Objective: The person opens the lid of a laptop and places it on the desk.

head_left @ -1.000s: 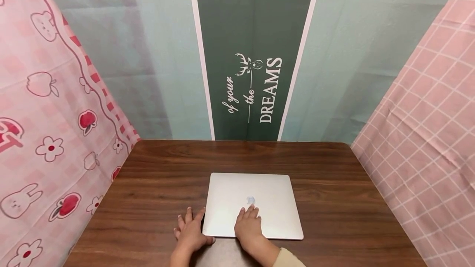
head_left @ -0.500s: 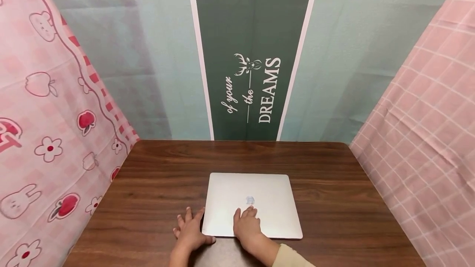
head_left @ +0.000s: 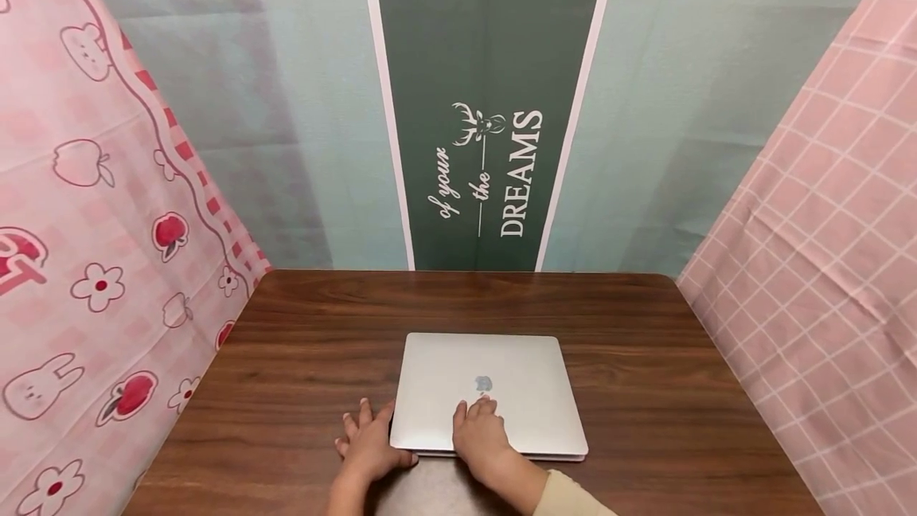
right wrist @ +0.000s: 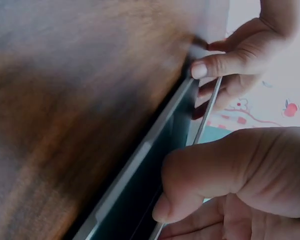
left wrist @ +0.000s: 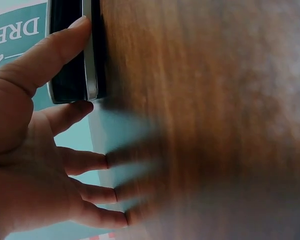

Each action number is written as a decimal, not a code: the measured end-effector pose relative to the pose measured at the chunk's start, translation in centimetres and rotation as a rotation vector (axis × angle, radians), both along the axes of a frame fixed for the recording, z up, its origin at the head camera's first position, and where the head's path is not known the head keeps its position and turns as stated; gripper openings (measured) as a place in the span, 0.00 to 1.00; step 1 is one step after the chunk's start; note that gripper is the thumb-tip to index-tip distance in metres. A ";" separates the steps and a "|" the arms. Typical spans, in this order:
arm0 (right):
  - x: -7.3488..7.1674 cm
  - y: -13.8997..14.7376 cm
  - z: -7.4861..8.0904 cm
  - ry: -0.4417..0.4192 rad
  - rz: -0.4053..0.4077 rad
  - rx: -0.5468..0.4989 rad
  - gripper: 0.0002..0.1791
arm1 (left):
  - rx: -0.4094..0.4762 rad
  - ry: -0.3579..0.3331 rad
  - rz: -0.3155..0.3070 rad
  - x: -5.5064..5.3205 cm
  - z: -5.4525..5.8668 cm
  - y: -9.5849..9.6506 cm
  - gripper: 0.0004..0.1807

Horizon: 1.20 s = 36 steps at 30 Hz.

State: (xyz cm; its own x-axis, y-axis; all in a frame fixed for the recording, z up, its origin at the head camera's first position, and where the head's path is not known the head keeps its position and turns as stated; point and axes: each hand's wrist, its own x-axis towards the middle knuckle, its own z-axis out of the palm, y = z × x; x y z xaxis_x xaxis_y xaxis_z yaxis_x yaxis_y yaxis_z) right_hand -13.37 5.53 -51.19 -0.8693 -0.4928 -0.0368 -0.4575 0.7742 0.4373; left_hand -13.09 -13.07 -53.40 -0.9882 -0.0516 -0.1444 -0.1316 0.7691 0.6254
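A silver laptop (head_left: 444, 388) lies on the wooden table, its lid raised a little along the near edge. My right hand (head_left: 480, 438) grips the middle of that edge. In the right wrist view its thumb (right wrist: 200, 172) is hooked under the lid, with the other fingers on the far side of it. My left hand (head_left: 368, 444) holds the laptop's near left corner. In the left wrist view the thumb (left wrist: 55, 50) lies against the front of the base (left wrist: 90, 65), the index fingertip touches the side, and the remaining fingers spread onto the table.
The brown wooden table (head_left: 308, 325) extends around the laptop on every side. Behind it hangs a green cloth with printed words (head_left: 523, 173). Pink patterned cloths (head_left: 86, 205) border the left, and a pink checked cloth (head_left: 809, 261) borders the right.
The laptop's lid has risen slightly at its near edge, showing a thin dark gap above the base. My right hand's fingers have shifted slightly on the lid; my left hand has stayed put.
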 end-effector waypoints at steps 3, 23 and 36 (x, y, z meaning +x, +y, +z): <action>0.0 0.3 0.3 -0.004 0.031 0.027 0.24 | 0.003 0.001 0.003 -0.1 0.0 0.1 0.51; -0.2 1.2 2.1 -0.037 0.113 0.028 0.28 | -0.044 -0.025 0.018 -0.3 0.0 0.3 0.51; -0.8 2.2 4.3 0.035 0.261 -0.031 0.27 | -0.077 -0.020 0.025 -0.1 0.2 0.3 0.51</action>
